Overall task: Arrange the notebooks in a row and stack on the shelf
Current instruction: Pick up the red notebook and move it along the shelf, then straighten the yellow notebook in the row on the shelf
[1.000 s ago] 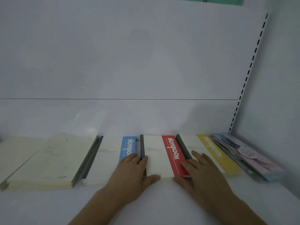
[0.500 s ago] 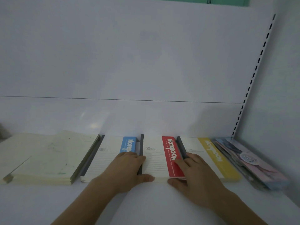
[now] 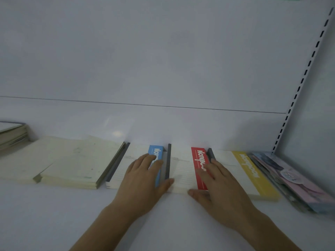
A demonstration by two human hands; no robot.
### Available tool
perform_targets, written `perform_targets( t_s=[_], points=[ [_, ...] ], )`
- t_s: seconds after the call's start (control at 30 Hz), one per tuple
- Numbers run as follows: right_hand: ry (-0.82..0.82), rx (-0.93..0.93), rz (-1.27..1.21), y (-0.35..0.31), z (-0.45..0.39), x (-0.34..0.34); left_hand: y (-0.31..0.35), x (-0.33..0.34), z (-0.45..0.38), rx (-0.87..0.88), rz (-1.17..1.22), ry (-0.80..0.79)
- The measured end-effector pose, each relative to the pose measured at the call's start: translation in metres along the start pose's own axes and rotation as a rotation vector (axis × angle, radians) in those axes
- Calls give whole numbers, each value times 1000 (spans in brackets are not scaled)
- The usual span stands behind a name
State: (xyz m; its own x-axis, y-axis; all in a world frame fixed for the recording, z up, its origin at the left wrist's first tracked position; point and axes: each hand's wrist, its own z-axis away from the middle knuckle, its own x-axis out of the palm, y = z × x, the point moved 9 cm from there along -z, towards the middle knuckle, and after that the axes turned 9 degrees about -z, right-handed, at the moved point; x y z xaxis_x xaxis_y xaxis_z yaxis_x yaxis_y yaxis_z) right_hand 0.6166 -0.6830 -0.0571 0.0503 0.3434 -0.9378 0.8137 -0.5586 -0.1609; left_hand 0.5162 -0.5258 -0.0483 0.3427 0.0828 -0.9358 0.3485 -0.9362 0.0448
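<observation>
On the white shelf (image 3: 54, 223), three notebooks lie flat in a row w/ blue (image 3: 155, 153), red (image 3: 196, 156) & yellow (image 3: 253, 176) strips. Left hand (image 3: 143, 182) lies flat on the blue one, right hand (image 3: 219, 185) flat across red/yellow, fingers straight, gripping nothing; both thumbs at the red one's front edge. Cream stack (image 3: 76, 163) sits left, pastel pile (image 3: 293, 178) right.

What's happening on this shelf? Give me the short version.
A person is lining up notebooks flat on a white shelf. The left hand lies flat on the blue-striped notebook, thumb at the front edge of the red-striped notebook in the middle. The right hand lies across the red stripe and the yellow-striped notebook. The three sit side by side, between cream pads on the left and pastel notebooks on the right.
</observation>
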Motion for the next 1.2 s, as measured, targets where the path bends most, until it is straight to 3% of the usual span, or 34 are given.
perform_targets(
  t_s=[0.4,0.87,1.2],
  points=[
    [-52,-132,-84,-163,-8,21,-129,-52,91,-198,-92,122],
    [-77,-279,-229,-462,-44,71,-379,-126,232,-362,-156,105],
    [20,-384,-184,-574,-152,104,-522,-129,223,-461,-187,131]
  ],
)
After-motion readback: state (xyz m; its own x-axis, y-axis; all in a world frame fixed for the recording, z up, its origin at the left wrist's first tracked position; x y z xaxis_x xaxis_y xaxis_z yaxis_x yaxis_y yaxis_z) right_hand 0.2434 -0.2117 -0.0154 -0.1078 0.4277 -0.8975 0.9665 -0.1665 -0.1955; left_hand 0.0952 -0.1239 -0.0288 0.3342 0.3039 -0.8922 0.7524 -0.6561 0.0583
